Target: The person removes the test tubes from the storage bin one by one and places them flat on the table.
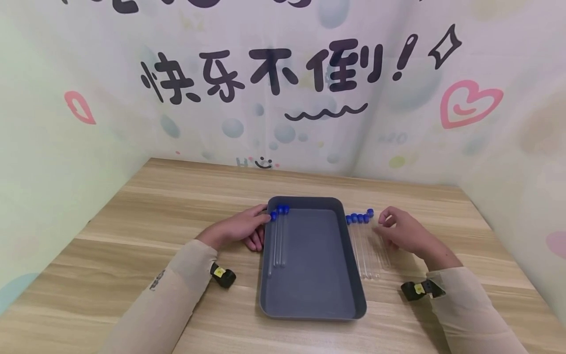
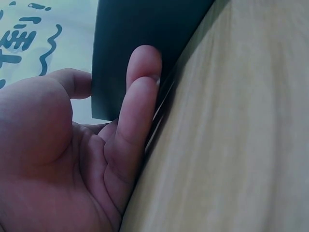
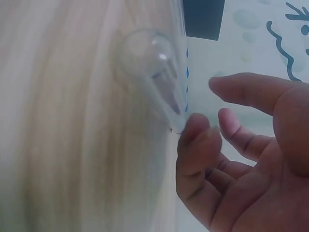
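Observation:
My left hand [image 1: 240, 227] grips the left wall of a grey tray [image 1: 311, 314] near its far corner. In the left wrist view its fingers [image 2: 133, 116] lie against the tray's outer side [image 2: 116, 63]. Inside the tray, clear test tubes [image 1: 283, 241] with blue caps lie side by side along the left wall. My right hand [image 1: 404, 231] hovers beside the rightmost test tube [image 1: 384, 255] on the table, its thumb and fingers loosely bent and apart. In the right wrist view that tube's rounded end [image 3: 145, 50] shows near the fingertips, with nothing pinched.
Several more blue-capped test tubes [image 1: 364, 250] lie on the wooden table [image 1: 185, 196] along the tray's right side. A printed cloth backdrop [image 1: 265, 137] hangs behind the table's far edge. Black wrist cameras [image 1: 224, 276] sit at both sleeves.

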`<state>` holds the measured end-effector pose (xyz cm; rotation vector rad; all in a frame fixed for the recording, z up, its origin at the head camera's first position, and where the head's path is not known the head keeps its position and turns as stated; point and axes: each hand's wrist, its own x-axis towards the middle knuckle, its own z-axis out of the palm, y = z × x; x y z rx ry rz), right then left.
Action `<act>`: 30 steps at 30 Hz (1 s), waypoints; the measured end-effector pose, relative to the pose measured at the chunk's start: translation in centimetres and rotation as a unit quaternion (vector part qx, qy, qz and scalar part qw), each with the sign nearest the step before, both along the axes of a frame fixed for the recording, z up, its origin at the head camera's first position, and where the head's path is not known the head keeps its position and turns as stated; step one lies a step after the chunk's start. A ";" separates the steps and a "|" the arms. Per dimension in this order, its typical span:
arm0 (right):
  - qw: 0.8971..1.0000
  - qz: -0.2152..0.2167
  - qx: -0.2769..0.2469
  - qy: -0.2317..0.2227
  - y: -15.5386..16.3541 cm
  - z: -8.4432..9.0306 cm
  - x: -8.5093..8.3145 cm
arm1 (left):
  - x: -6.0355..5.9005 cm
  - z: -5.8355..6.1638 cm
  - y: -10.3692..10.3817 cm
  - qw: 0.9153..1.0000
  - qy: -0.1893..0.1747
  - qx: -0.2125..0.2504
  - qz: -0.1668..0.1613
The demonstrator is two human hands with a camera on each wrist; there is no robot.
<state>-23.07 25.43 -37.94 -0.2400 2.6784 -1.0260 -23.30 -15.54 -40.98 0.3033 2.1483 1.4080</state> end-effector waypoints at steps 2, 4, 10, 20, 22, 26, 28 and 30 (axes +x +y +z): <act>1.000 -0.001 -0.005 0.004 -0.1 0.1 0.0 | 0.0 0.0 0.0 1.000 0.000 0.001 0.000; 1.000 -0.001 -0.008 0.008 -0.2 0.1 0.0 | 0.0 0.0 0.0 1.000 0.002 0.000 -0.001; 1.000 0.005 -0.023 0.021 -0.7 0.4 0.3 | 0.1 -0.1 -0.1 1.000 0.002 -0.001 -0.001; 0.997 0.024 -0.044 0.059 -2.3 1.7 1.4 | 0.1 -0.1 -0.1 1.000 0.004 -0.001 0.000; 0.997 0.028 -0.047 0.061 -2.6 1.9 1.6 | 0.0 -0.2 -0.1 1.000 0.001 -0.001 0.000; 0.996 0.033 -0.051 0.063 -3.0 2.1 1.9 | -0.1 -0.3 -0.1 1.000 -0.001 -0.002 0.001; 0.996 0.035 -0.052 0.066 -3.2 2.2 2.1 | -0.1 -0.3 0.0 1.000 -0.003 -0.001 0.005; 0.995 0.035 -0.055 0.069 -3.4 2.4 2.3 | -0.2 -0.3 0.0 1.000 -0.004 0.001 0.009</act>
